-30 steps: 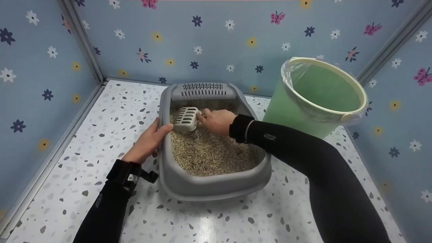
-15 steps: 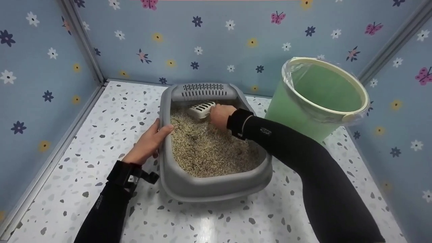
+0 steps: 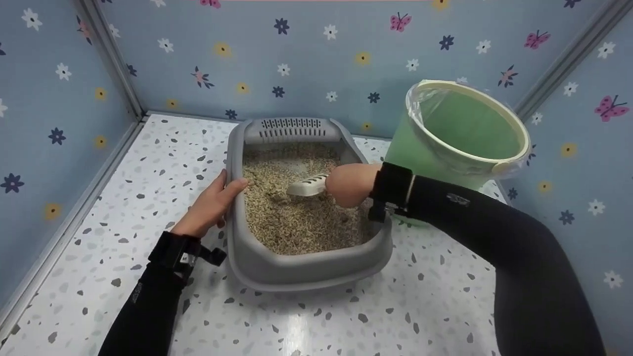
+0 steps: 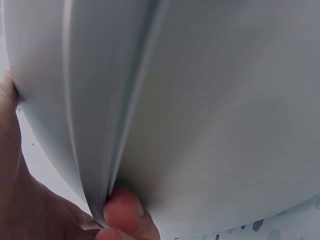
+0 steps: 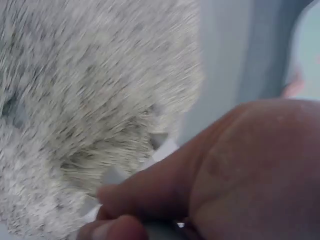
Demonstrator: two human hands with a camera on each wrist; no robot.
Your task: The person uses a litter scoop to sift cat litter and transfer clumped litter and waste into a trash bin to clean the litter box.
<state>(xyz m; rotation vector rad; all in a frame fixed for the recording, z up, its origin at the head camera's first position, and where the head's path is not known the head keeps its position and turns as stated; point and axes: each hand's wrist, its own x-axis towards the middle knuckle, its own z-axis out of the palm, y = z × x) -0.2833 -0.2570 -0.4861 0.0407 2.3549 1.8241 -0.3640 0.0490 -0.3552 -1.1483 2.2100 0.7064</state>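
A grey litter box [image 3: 316,269] with a slotted back wall holds tan, grainy litter [image 3: 296,230]. My left hand [image 3: 210,205] grips its left rim, thumb on top; in the left wrist view, fingertips [image 4: 122,212] curl around the rim's edge. Over the middle of the litter, my right hand [image 3: 352,184] holds a cream slotted litter scoop [image 3: 305,187], its handle mostly hidden inside the fist. The scoop is tilted, slots upward. Behind it the litter thins to a pale patch. The right wrist view is blurred, with the hand [image 5: 240,165] low over the litter.
A green bin [image 3: 410,148] with a cream rim and clear liner stands right of the box, close to the right forearm. Flower-patterned panels [image 3: 316,64] wall in the back and both sides. The speckled floor [image 3: 123,198] runs around the box.
The scoop has gone from the box's left side to the back, then forward to the middle right, exposing a thin patch of litter. My left hand stays on the rim.
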